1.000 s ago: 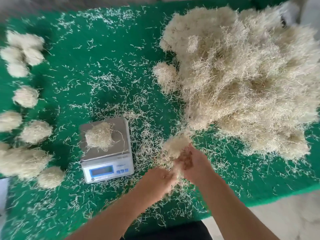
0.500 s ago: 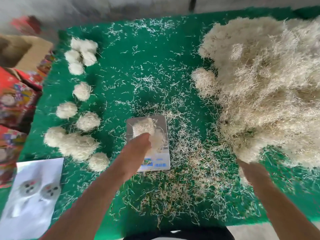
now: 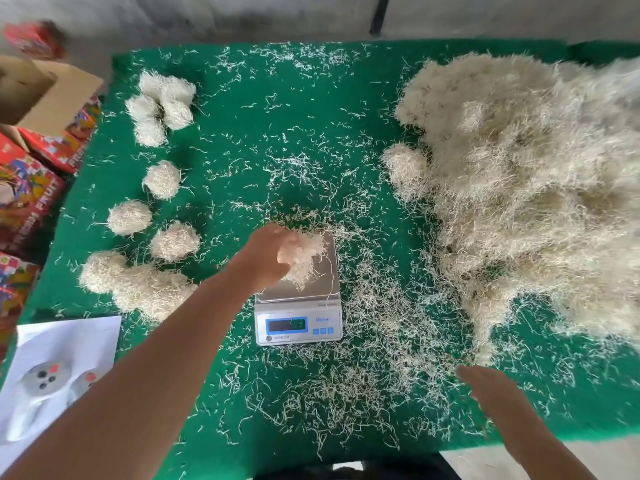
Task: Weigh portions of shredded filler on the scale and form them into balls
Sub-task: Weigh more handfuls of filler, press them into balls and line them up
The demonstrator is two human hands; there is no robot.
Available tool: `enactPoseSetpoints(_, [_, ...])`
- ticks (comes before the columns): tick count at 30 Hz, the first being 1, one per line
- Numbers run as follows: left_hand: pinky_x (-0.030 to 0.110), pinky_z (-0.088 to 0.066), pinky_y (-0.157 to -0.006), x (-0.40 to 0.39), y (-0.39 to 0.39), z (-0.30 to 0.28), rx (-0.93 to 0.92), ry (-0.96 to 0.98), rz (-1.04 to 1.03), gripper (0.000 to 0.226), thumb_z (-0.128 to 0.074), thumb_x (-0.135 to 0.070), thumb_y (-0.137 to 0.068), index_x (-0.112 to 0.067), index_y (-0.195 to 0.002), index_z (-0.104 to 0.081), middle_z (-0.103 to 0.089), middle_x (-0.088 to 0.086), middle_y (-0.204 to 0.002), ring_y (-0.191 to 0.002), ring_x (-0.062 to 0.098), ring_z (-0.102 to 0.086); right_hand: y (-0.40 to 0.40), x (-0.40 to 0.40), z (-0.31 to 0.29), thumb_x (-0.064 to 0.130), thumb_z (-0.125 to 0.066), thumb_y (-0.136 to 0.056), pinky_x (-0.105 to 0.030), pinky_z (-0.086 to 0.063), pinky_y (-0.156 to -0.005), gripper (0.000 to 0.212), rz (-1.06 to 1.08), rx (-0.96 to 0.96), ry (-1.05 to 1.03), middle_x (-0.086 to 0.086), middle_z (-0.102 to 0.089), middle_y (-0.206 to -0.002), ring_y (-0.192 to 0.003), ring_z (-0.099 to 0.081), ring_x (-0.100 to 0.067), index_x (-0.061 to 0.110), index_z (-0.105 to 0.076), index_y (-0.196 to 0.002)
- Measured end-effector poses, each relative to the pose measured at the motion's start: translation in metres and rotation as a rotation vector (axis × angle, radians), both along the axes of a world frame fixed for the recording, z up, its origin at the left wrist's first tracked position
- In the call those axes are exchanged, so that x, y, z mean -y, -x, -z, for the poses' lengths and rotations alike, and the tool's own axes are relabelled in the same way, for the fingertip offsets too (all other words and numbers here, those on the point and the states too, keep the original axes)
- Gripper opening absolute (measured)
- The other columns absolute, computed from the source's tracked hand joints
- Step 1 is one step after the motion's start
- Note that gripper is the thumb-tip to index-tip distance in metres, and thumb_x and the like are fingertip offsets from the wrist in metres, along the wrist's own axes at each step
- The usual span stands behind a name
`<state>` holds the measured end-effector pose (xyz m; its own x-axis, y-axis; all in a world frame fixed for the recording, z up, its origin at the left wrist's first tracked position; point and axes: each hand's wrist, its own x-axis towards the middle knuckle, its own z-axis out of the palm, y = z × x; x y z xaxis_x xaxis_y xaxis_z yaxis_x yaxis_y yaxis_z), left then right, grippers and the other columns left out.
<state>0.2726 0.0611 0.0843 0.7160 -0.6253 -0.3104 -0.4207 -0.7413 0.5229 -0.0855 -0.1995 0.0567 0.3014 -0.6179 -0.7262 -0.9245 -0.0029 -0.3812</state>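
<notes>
Filler portion [image 3: 304, 261] on scale [image 3: 298, 306] pan at frame centre, your left hand [image 3: 266, 258] curled round it; a second ago both hands worked a tuft at 5 o'clock, scale portion untouched. Readout lit, digits unclear. Right hand [image 3: 485, 386] now empty, fingers loose, at 4 o'clock below bulk pile [image 3: 526, 188]. Likely lifting weighed portion to ball it. Finished balls [image 3: 162, 180] at 9–10 o'clock.

One scale [image 3: 298, 299], one big filler pile [image 3: 530, 188], about ten balls [image 3: 162, 179], two hands [image 3: 268, 258], one paper sheet [image 3: 65, 368]
</notes>
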Motion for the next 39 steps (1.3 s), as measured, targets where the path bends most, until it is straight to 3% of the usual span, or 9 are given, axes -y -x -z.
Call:
enactPoseSetpoints(2, [0.048,-0.02,-0.125,-0.007,0.002,0.0,0.004,0.001,-0.034,0.064,-0.074,-0.018,-0.091,-0.032,-0.149,-0.051,-0.034,0.001,-0.164,-0.154,0.023,-0.024,0.0,0.0,-0.005,0.027,-0.059,-0.107,-0.048,-0.042,-0.113,0.042,-0.018,-0.003,0.02,-0.02,-0.063,-0.137,-0.125,-0.059,-0.036,-0.002,-0.061,-0.137])
enactPoseSetpoints(5, [0.047,-0.021,-0.125,-0.017,0.006,-0.007,0.025,0.027,-0.038,0.064,-0.072,-0.022,-0.092,-0.029,-0.152,-0.049,-0.034,0.001,-0.165,-0.153,0.022,-0.026,-0.011,-0.006,-0.009,0.033,-0.059,-0.106,-0.051,-0.041,-0.115,0.049,-0.047,-0.011,0.051,-0.019,-0.058,-0.146,-0.13,-0.057,-0.035,0.003,-0.056,-0.145])
enactPoseSetpoints(11, [0.042,-0.025,-0.124,-0.024,0.009,-0.014,-0.001,0.086,-0.042,0.059,-0.069,-0.014,-0.093,-0.028,-0.148,-0.053,-0.045,-0.002,-0.157,-0.147,0.018,-0.037,-0.041,-0.028,-0.009,0.034,-0.062,-0.105,-0.048,-0.045,-0.103,0.045,-0.066,0.07,0.016,-0.017,-0.063,-0.137,-0.114,-0.061,-0.03,0.009,-0.06,-0.142])
enactPoseSetpoints(16, [0.042,-0.028,-0.123,-0.026,0.007,-0.019,-0.016,0.131,-0.055,0.06,-0.067,-0.011,-0.092,-0.031,-0.147,-0.054,-0.046,-0.002,-0.154,-0.145,0.019,-0.038,-0.061,-0.043,-0.013,0.036,-0.06,-0.105,-0.047,-0.046,-0.105,0.044,-0.178,0.109,0.029,-0.012,-0.064,-0.138,-0.115,-0.063,-0.028,0.011,-0.06,-0.142])
enactPoseSetpoints(26, [0.031,-0.021,-0.115,-0.047,0.016,-0.022,0.043,0.199,-0.124,0.056,-0.07,-0.013,-0.091,-0.032,-0.143,-0.056,-0.05,-0.006,-0.152,-0.141,0.012,-0.041,-0.06,-0.041,-0.007,0.036,-0.062,-0.104,-0.045,-0.044,-0.101,0.04,-0.133,0.147,0.022,-0.01,-0.065,-0.135,-0.104,-0.063,-0.022,0.014,-0.063,-0.138])
enactPoseSetpoints(33, [0.027,-0.022,-0.114,-0.035,0.027,-0.029,0.099,0.222,-0.119,0.048,-0.066,-0.013,-0.095,-0.027,-0.14,-0.06,-0.055,-0.004,-0.148,-0.141,0.015,-0.044,-0.048,-0.031,0.009,0.038,-0.063,-0.104,-0.05,-0.044,-0.109,0.043,-0.131,0.111,0.027,-0.014,-0.066,-0.135,-0.107,-0.059,-0.023,0.011,-0.063,-0.138])
enactPoseSetpoints(37, [0.027,-0.026,-0.113,-0.023,0.029,-0.033,0.148,0.243,-0.123,0.045,-0.066,-0.013,-0.095,-0.027,-0.137,-0.062,-0.057,-0.005,-0.145,-0.137,0.013,-0.047,-0.042,-0.021,0.017,0.036,-0.064,-0.103,-0.049,-0.048,-0.107,0.042,-0.139,0.109,0.005,-0.013,-0.067,-0.133,-0.109,-0.063,-0.027,0.013,-0.063,-0.139])
enactPoseSetpoints(39, [0.028,-0.029,-0.113,-0.017,0.029,-0.032,0.157,0.246,-0.145,0.044,-0.066,-0.015,-0.095,-0.028,-0.138,-0.062,-0.057,-0.005,-0.145,-0.137,0.014,-0.048,-0.041,-0.015,0.02,0.036,-0.064,-0.104,-0.043,-0.053,-0.096,0.041,-0.139,0.115,-0.004,-0.011,-0.069,-0.125,-0.106,-0.067,-0.032,0.014,-0.063,-0.138])
